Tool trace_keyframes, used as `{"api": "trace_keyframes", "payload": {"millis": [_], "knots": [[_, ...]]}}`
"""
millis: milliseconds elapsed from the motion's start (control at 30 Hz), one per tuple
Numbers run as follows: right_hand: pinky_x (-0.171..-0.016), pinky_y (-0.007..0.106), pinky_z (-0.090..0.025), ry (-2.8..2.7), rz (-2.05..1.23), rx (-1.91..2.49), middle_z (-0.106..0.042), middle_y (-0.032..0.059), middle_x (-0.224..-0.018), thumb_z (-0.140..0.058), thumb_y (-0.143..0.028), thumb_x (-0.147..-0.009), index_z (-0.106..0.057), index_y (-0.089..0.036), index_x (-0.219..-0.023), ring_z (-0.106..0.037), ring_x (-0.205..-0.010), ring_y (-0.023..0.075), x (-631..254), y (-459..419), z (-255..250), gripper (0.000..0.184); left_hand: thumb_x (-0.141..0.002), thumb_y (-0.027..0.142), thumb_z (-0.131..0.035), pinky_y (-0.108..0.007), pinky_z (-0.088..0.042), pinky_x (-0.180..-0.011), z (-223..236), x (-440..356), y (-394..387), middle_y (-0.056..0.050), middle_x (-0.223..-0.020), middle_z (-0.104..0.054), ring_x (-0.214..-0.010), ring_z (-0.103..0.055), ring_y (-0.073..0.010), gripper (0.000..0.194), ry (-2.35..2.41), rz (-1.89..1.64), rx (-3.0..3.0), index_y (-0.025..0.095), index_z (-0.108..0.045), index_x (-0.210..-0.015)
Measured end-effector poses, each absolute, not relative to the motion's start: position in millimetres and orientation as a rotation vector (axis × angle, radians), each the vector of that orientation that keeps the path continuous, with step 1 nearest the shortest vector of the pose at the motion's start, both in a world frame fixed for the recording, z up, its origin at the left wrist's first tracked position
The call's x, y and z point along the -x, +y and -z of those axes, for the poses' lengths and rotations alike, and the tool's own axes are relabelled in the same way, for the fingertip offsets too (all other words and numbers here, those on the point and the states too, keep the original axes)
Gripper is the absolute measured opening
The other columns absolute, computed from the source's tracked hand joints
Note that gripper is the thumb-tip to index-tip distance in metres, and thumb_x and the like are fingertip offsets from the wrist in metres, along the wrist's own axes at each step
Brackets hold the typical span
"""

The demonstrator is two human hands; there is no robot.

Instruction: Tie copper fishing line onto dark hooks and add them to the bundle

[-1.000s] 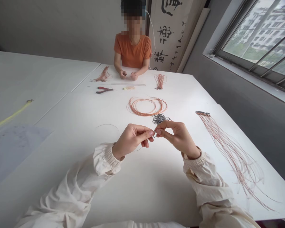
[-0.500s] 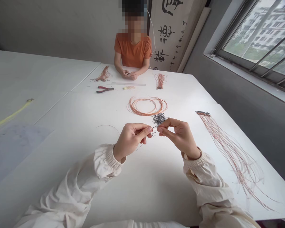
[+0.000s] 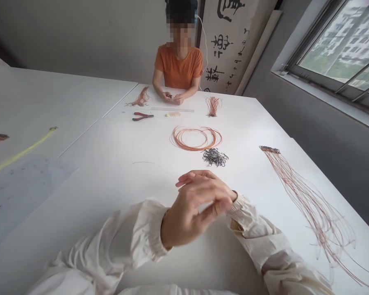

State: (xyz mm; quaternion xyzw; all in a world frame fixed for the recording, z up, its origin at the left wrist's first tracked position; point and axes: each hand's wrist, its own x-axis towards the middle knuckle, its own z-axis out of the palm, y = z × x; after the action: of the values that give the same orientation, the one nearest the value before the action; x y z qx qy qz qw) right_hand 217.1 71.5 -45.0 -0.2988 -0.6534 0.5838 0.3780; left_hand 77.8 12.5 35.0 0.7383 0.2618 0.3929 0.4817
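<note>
My left hand (image 3: 192, 217) is raised above the white table (image 3: 110, 196), its fingers curled and its thumb pointing right. Whether it holds anything small I cannot tell. My right hand (image 3: 203, 180) lies partly behind it, fingers stretched loosely to the left, with nothing visible in them. Both hands are nearest to a tangled pile of small dark wire hooks (image 3: 215, 157), which they do not touch. Beyond that pile lies a loose coil of copper wire (image 3: 197, 138). A thin strand of wire (image 3: 143, 162) lies to the left.
A long bundle of reddish wires (image 3: 310, 200) spreads along the right side. Red-handled pliers (image 3: 142, 116) and a ruler (image 3: 172, 110) lie farther off. A co-worker in an orange shirt (image 3: 178, 67) sits opposite, hands together at the far edge.
My hands have left their pinch beside the dark pile, drawn back toward me and crossed. The small wire piece between them no longer shows. The view has shifted slightly.
</note>
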Motion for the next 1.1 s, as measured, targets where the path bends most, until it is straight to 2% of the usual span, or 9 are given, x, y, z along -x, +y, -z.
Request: {"api": "trace_keyframes", "payload": {"millis": [133, 267, 367, 500, 600, 667, 833, 1000, 1100], "knots": [[-0.083, 0.036, -0.055, -1.305, -1.608, 0.859, -0.072, 0.0141, -0.106, -0.058, -0.042, -0.090, -0.067, -0.014, -0.104, -0.070, -0.091, 0.0206, -228.8, 96.7, 59.3, 0.032, -0.090, 0.028, -0.061, -0.028, -0.050, -0.074, -52.4, -69.6, -23.0, -0.008, -0.081, -0.069, -0.077, -0.064, -0.0175, 0.020, 0.447, -0.546, -1.318, 0.017, -0.074, -0.079], [-0.070, 0.027, -0.050, -1.079, -1.469, 0.936, -0.073, 0.0120, -0.096, -0.073, -0.034, -0.078, -0.068, -0.012, -0.096, -0.064, -0.075, 0.0132, -251.9, 117.0, 65.2, 0.030, -0.084, 0.035, -0.068, -0.024, -0.044, -0.059, -58.0, -55.0, -30.2, -0.007, -0.073, -0.065, -0.064, -0.056, -0.0138, 0.021, 0.471, -0.360, -1.036, 0.017, -0.073, -0.075], [-0.061, 0.024, -0.045, -1.070, -1.353, 0.909, -0.073, 0.0080, -0.090, -0.074, -0.031, -0.077, -0.065, -0.014, -0.111, -0.060, -0.072, 0.0120, -261.6, 114.5, 51.6, 0.039, -0.087, 0.037, -0.065, -0.024, -0.045, -0.058, -53.3, -44.9, -11.4, -0.008, -0.078, -0.067, -0.060, -0.054, -0.0119, 0.025, 0.532, -0.352, -1.052, 0.015, -0.073, -0.077], [-0.047, 0.025, -0.037, -1.273, -1.240, 0.853, -0.073, 0.0038, -0.082, -0.071, -0.030, -0.081, -0.031, -0.025, -0.149, -0.051, -0.054, 0.0115, -261.9, 91.4, 17.4, 0.079, -0.090, 0.030, -0.063, -0.022, -0.048, -0.071, -39.0, -38.3, 29.3, -0.007, -0.086, -0.069, -0.074, -0.058, -0.0122, 0.025, 0.752, -0.802, -1.247, 0.015, -0.072, -0.074], [-0.042, 0.026, -0.037, -1.475, -1.326, 0.817, -0.073, 0.0023, -0.082, -0.070, -0.031, -0.083, -0.004, -0.031, -0.155, -0.050, -0.048, 0.0124, -256.7, 71.0, -0.8, 0.098, -0.088, 0.028, -0.066, -0.025, -0.050, -0.081, -30.0, -40.1, 52.5, -0.009, -0.101, -0.070, -0.086, -0.059, -0.0147, 0.016, 0.837, -0.985, -1.155, 0.016, -0.076, -0.093], [-0.040, 0.026, -0.038, -1.581, -1.388, 0.801, -0.072, 0.0025, -0.083, -0.069, -0.031, -0.084, 0.004, -0.032, -0.155, -0.055, -0.051, 0.0148, -252.8, 61.0, -5.6, 0.102, -0.088, 0.028, -0.065, -0.028, -0.051, -0.082, -26.6, -43.6, 59.3, -0.011, -0.105, -0.070, -0.085, -0.060, -0.0153, 0.021, 0.813, -0.976, -1.097, 0.015, -0.075, -0.101], [-0.045, 0.026, -0.043, -1.776, -1.411, 0.791, -0.071, 0.0024, -0.082, -0.062, -0.018, -0.086, 0.007, -0.030, -0.154, -0.059, -0.057, 0.0148, -248.9, 52.1, -4.7, 0.098, -0.090, 0.028, -0.063, -0.028, -0.054, -0.078, -24.7, -50.7, 57.3, -0.012, -0.104, -0.071, -0.085, -0.064, -0.0166, 0.020, 0.728, -0.869, -1.063, 0.013, -0.076, -0.094], [-0.038, 0.022, -0.042, -1.859, -1.465, 0.830, -0.071, 0.0010, -0.082, -0.061, -0.015, -0.087, 0.010, -0.033, -0.154, -0.056, -0.050, 0.0119, -255.8, 55.3, -1.2, 0.100, -0.090, 0.030, -0.063, -0.029, -0.055, -0.079, -27.6, -47.8, 55.1, -0.011, -0.096, -0.073, -0.089, -0.066, -0.0195, 0.021, 0.773, -0.913, -1.132, 0.012, -0.076, -0.091], [-0.042, 0.023, -0.048, -1.918, -1.478, 0.820, -0.072, 0.0022, -0.089, -0.064, -0.018, -0.086, 0.000, -0.033, -0.155, -0.059, -0.053, 0.0119, -259.4, 57.7, -0.3, 0.096, -0.090, 0.030, -0.063, -0.028, -0.055, -0.080, -28.8, -46.4, 54.2, -0.011, -0.097, -0.073, -0.088, -0.067, -0.0187, 0.021, 0.787, -0.937, -1.168, 0.013, -0.075, -0.092]]}}
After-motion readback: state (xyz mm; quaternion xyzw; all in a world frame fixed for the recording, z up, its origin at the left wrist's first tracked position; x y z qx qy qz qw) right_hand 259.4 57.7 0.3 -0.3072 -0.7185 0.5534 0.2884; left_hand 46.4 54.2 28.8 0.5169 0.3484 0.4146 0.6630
